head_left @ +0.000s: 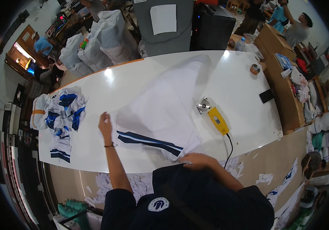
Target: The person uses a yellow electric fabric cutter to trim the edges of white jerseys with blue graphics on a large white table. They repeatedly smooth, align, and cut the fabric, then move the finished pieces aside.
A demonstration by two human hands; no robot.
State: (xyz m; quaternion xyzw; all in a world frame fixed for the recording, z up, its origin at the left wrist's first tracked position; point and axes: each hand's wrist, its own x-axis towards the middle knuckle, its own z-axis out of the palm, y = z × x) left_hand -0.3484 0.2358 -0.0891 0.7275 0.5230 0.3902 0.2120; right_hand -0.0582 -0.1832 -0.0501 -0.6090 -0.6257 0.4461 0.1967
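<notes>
A large white cloth piece (160, 103) with a dark blue, striped band along its near-left edge lies spread on the white table (248, 126). Its far corner is blurred. My left hand (105, 123), with a dark band at the wrist, is just off the cloth's left edge, fingers loosely bent and nothing visible in them. Close to my body, my right hand (197, 161) is closed on the cloth's near right corner; part of its grip is hidden. To the right of the cloth rests a yellow handheld rotary cutter (218, 120) with a round metal head and black cord.
Crumpled white and blue cloth pieces (67, 111) lie at the table's left end. A tape roll (255, 69) and black phone (266, 96) are at the right. Stuffed white sacks (111, 34), a grey cabinet (164, 38) and a cardboard box (283, 84) border the table. White scraps litter the floor.
</notes>
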